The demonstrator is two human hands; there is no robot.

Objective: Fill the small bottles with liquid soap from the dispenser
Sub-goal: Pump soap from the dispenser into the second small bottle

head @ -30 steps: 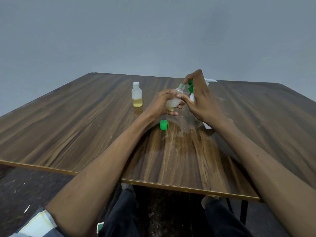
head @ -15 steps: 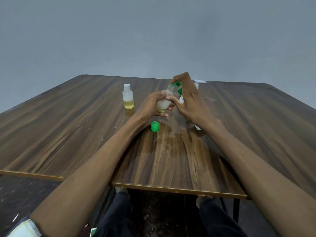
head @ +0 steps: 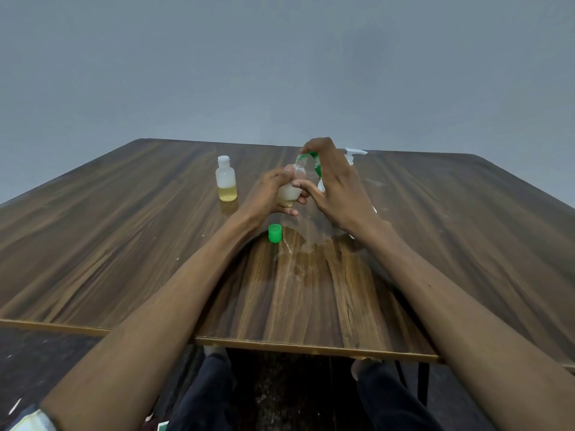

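My left hand [head: 269, 194] grips a small translucent bottle [head: 291, 191], tilted, with a little yellowish liquid at its bottom. My right hand [head: 337, 188] is beside it, thumb and forefinger pinching a green piece [head: 311, 158] at the bottle's mouth. Behind my right hand stands the soap dispenser; only its white pump head [head: 354, 154] shows clearly. A second small bottle [head: 226, 183], uncapped and partly filled with yellow liquid, stands upright to the left. One green cap [head: 275, 233] sits on the table below my left hand.
The brown wooden table [head: 124, 244] has a wet patch [head: 298, 259] in front of the cap. Its near edge runs across the lower frame, with my knees below it. A plain grey wall is behind.
The view shifted, so everything sits a little further left in frame. Both hands keep their hold on the bottle and the green piece, with only slight movement.
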